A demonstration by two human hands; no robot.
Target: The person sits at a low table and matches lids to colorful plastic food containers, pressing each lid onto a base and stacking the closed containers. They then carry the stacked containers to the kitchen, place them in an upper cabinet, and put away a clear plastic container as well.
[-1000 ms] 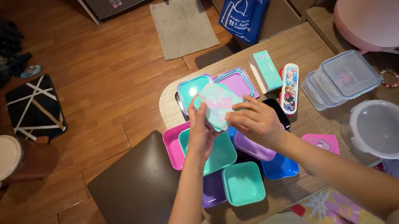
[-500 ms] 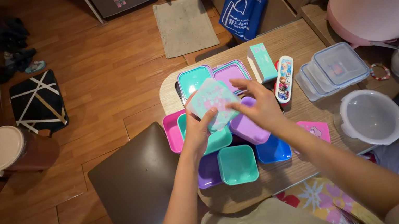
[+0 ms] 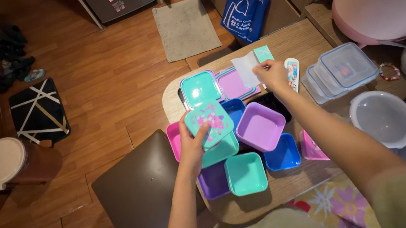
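My left hand [image 3: 194, 143] holds a teal lid with a pink pattern [image 3: 209, 124] above the teal and pink containers at the table's left side. My right hand [image 3: 275, 75] reaches across to the far side of the table and grips a small teal and white box [image 3: 252, 65], lifting it tilted beside the flat lids. Below my arms sit a purple square container [image 3: 260, 127], a blue one [image 3: 282, 152], a small teal one [image 3: 246, 174] and a darker purple one [image 3: 213, 180].
Teal [image 3: 200, 88] and purple [image 3: 235, 85] lids lie at the table's far edge. A cutlery case [image 3: 293, 72], stacked clear containers [image 3: 340, 71] and a translucent bowl [image 3: 383, 118] stand to the right. A brown stool [image 3: 140, 193] stands left of the wooden table [image 3: 305, 42].
My right hand let go of the patterned lid and reached away to grasp the teal and white box. My left hand lowered the lid toward me.
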